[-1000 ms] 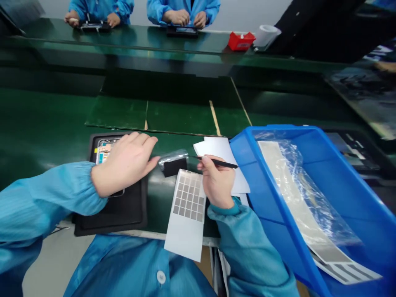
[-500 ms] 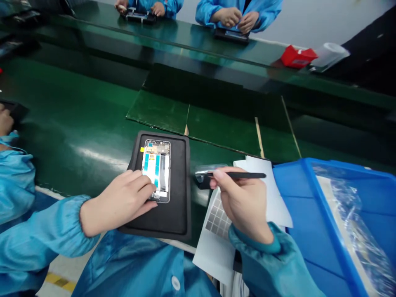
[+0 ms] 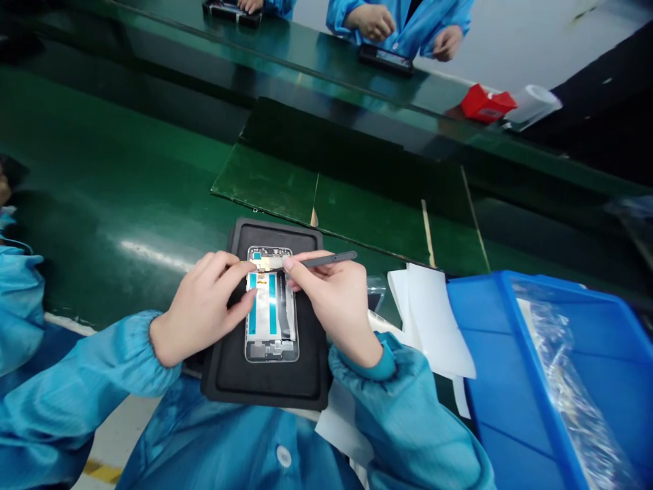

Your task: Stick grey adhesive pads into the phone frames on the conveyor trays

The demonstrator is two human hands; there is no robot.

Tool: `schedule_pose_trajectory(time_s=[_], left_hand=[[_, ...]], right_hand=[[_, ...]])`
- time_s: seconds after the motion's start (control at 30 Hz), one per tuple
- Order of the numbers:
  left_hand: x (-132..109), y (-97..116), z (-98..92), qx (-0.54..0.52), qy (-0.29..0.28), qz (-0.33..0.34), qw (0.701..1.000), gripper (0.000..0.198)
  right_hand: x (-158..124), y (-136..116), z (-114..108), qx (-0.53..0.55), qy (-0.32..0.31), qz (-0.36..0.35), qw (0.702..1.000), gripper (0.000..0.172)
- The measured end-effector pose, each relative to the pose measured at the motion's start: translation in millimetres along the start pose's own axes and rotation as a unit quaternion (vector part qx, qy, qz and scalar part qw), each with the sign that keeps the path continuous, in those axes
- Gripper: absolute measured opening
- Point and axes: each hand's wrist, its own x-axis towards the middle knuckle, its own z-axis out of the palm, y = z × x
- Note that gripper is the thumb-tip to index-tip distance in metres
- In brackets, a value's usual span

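Firmly, the left hand (image 3: 201, 306), half-open, presses its fingertips on the edge of a phone frame (image 3: 272, 320), steadying it on a black rubber mat (image 3: 265, 384) on the green counter (image 3: 117, 156); the right hand (image 3: 334, 303) pinches a slim black pick (image 3: 326, 259) for fine reach at the frame's top end.

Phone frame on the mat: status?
Left hand on phone frame, on black mat. Right hand holds black pick at frame's top. Nothing in the way.

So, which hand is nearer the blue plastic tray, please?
Right: the right hand is nearer the blue plastic tray, apart from it; the left hand is farther.
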Motion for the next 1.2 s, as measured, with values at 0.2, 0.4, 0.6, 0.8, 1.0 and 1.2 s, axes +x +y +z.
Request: schedule_pose_trajectory(time_s=[0.2, 0.4, 0.6, 0.8, 1.0, 1.2], left_hand=[[4, -7, 8.9, -0.033, 0.009, -0.025, 0.999, 0.027], [4, -7, 11.6, -0.044, 0.002, -0.037, 0.998, 0.028], [4, -7, 11.2, -0.046, 0.002, -0.033, 0.998, 0.027], [3, -8, 12.2, -0.048, -0.002, -0.038, 0.998, 0.027], [3, -7, 11.0, -0.04, -0.007, -0.037, 0.998, 0.027], [4, -7, 10.4, -0.034, -0.011, -0.034, 0.999, 0.027]], right_hand=[[6, -1, 5, -0.023, -0.006, -0.001, 1.0, 0.024], [6, 3, 4, -0.031, -0.011, -0.004, 0.999, 0.022], [6, 2, 5, -0.034, -0.012, -0.006, 0.999, 0.021], [6, 4, 5, -0.042, -0.013, -0.005, 0.999, 0.021], [6, 5, 4, -0.053, -0.013, -0.007, 0.999, 0.02], [6, 7, 4, -0.062, -0.011, -0.019, 0.998, 0.021]])
